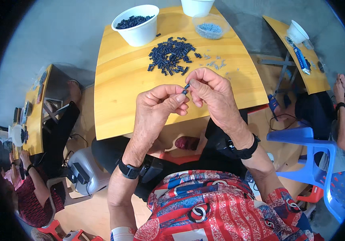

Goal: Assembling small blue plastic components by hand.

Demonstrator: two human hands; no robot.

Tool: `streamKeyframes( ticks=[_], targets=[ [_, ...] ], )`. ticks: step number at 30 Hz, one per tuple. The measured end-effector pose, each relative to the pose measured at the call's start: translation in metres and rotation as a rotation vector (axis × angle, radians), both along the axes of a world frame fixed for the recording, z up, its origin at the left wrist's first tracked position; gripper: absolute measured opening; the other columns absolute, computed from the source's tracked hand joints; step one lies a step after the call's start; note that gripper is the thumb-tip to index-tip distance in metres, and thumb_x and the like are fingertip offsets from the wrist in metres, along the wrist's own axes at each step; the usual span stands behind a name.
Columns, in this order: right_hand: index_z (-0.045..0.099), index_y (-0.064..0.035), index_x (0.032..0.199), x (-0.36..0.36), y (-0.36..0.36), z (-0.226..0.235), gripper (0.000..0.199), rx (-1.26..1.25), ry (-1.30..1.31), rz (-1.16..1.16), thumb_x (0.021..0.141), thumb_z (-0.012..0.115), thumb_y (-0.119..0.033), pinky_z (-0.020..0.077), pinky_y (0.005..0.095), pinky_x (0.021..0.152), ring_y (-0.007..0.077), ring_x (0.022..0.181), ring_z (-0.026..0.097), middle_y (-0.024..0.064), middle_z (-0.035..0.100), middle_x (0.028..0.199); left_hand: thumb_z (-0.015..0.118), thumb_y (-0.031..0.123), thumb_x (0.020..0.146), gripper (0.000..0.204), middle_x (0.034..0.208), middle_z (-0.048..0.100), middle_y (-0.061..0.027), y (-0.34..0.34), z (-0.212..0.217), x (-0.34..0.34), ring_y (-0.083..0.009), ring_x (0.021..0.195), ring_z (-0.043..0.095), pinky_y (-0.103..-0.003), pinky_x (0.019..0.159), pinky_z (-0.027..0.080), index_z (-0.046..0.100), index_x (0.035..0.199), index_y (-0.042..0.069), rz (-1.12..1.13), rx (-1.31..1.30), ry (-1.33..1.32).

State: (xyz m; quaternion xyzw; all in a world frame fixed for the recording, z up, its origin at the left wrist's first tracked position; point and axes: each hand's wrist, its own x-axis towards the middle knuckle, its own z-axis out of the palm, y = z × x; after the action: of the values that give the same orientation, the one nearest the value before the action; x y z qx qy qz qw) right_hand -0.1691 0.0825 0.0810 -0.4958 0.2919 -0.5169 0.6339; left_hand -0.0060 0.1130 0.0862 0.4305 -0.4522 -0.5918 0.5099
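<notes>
Above the near part of the wooden table, my two hands meet with fingertips almost touching. Between thumb and forefinger, my left hand (162,102) pinches a small dark cylindrical piece (185,92), its round end showing. My right hand (210,88) is closed in a pinch right beside it, at another small dark bit (187,86); fingers partly hide what it is. Beyond my hands lies a loose pile of small dark cylindrical pieces (170,54). To its right, small clear pieces (216,64) are scattered on the wood.
On the table (118,96) stand a white tub (138,36) of dark pieces, a clear tub (210,30) of small bluish pieces and another white tub (197,7). People sit at side tables (36,116) left and right. A blue plastic chair (311,148) is at my right.
</notes>
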Motion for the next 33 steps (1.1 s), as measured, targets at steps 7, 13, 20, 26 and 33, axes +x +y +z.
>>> streamKeyframes(
  ticks=[7,13,20,26,33],
  targets=[
    [0.059,0.0004,0.091,-0.004,0.004,0.009,0.007,-0.224,0.186,-0.11,0.091,0.058,-0.007,0.0431,0.0191,0.054,0.0046,0.061,0.05,0.0001,0.06,0.079,0.062,0.003,0.087,0.012,0.081,0.068,-0.0109,0.001,0.008,-0.006,-0.0131,0.069,0.065,-0.026,0.065,0.057,0.066,0.097,-0.004,0.018,-0.019,0.012],
    [0.058,0.0003,0.09,0.001,0.005,0.009,0.005,-0.416,0.393,-0.263,0.088,0.058,-0.004,0.0471,0.0257,0.057,0.0138,0.064,0.058,0.0072,0.063,0.081,0.062,0.003,0.087,0.012,0.081,0.068,-0.0112,-0.002,0.002,-0.005,-0.0132,0.068,0.065,-0.026,0.064,0.057,0.066,0.097,-0.004,-0.008,-0.065,0.037],
    [0.058,-0.0002,0.088,0.01,-0.001,0.012,0.004,-0.581,0.513,-0.35,0.085,0.059,-0.002,0.0483,0.0298,0.063,0.0202,0.073,0.061,0.0097,0.061,0.08,0.062,0.003,0.087,0.013,0.081,0.068,-0.0109,-0.012,0.0,0.006,-0.0128,0.068,0.065,-0.025,0.064,0.056,0.065,0.097,-0.004,-0.054,-0.053,0.107],
    [0.061,-0.0004,0.088,0.02,-0.007,0.01,0.003,-0.541,0.472,-0.358,0.085,0.06,-0.001,0.0472,0.0282,0.062,0.0181,0.071,0.059,0.0079,0.061,0.079,0.062,0.002,0.087,0.012,0.083,0.068,-0.0113,-0.019,-0.001,0.012,-0.0131,0.069,0.065,-0.025,0.063,0.056,0.066,0.097,-0.003,-0.092,-0.019,0.214],
    [0.063,-0.0009,0.088,0.034,-0.01,0.016,0.004,-0.671,0.497,-0.416,0.086,0.06,-0.002,0.0471,0.027,0.062,0.0165,0.071,0.059,0.0069,0.061,0.079,0.063,0.003,0.087,0.013,0.084,0.069,-0.0122,-0.024,-0.002,0.022,-0.0136,0.069,0.066,-0.025,0.064,0.056,0.066,0.098,-0.002,-0.104,-0.013,0.309]
  ],
)
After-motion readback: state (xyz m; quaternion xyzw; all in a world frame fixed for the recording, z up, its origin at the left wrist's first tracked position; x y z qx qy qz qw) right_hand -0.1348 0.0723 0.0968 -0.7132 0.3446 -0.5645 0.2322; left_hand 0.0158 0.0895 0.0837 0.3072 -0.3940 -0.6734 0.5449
